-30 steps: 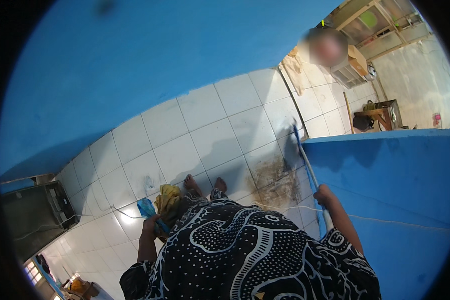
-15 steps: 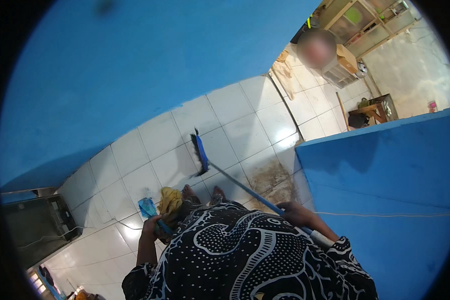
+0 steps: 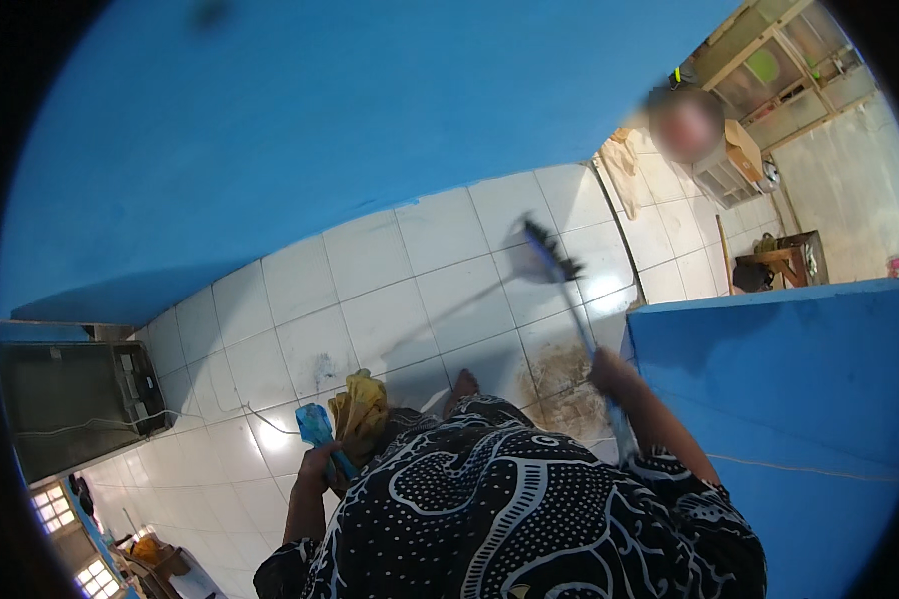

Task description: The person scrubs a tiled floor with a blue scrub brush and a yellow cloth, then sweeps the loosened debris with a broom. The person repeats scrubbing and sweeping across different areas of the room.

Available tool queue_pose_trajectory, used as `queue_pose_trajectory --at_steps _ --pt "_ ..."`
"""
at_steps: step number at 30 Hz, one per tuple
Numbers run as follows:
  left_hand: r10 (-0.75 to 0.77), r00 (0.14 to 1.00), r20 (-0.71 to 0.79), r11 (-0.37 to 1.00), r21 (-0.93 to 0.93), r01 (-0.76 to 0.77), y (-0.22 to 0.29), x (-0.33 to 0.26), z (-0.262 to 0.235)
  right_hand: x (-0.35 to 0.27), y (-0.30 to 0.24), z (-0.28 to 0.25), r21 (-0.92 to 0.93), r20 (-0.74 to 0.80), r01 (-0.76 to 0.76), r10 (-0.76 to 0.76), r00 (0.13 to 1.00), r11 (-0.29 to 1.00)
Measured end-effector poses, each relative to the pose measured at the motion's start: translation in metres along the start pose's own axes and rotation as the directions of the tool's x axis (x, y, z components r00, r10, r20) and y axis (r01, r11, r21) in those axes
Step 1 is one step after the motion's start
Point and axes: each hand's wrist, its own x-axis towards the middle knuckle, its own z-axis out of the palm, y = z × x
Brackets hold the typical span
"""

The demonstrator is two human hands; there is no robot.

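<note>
Floor tiles [image 3: 435,230] look glossy, broom bristles [image 3: 568,267] rough, the yellow cloth [image 3: 361,407] matt.

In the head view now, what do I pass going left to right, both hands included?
Dark flat panel, left hand, yellow cloth, bare foot, broom head, right hand, brown wooden stand.

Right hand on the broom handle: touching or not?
Touching. The head view shows the right hand closed around the broom handle, which shows on both sides of the fist.
</note>
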Motion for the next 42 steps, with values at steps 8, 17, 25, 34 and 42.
queue_pose_trajectory --at_steps 8,17,25,34,42 --pt "0.069 0.996 0.061 0.994 -0.085 -0.064 -0.033 0.010 -0.065 -0.103 -0.150 0.025 0.502 0.328 0.372 -0.570 0.753 0.780" --pt "-0.010 0.996 -0.094 0.972 -0.236 -0.013 -0.079 -0.020 -0.160 0.009 -0.292 -0.023 -0.230 0.027 0.230 -0.230 0.973 0.946" --pt "0.147 0.987 -0.062 0.937 -0.312 -0.159 -0.134 0.003 -0.193 -0.050 -0.359 0.041 -0.265 0.329 0.358 -0.266 0.906 0.895" --pt "0.121 0.991 -0.059 0.917 -0.375 -0.134 -0.088 0.004 -0.205 -0.122 -0.365 0.019 0.228 0.462 0.541 -0.579 0.671 0.809" --pt "0.300 0.954 0.002 0.758 -0.607 -0.237 -0.015 -0.012 -0.167 -0.046 -0.395 0.013 -0.286 0.199 0.428 -0.384 0.902 0.857"
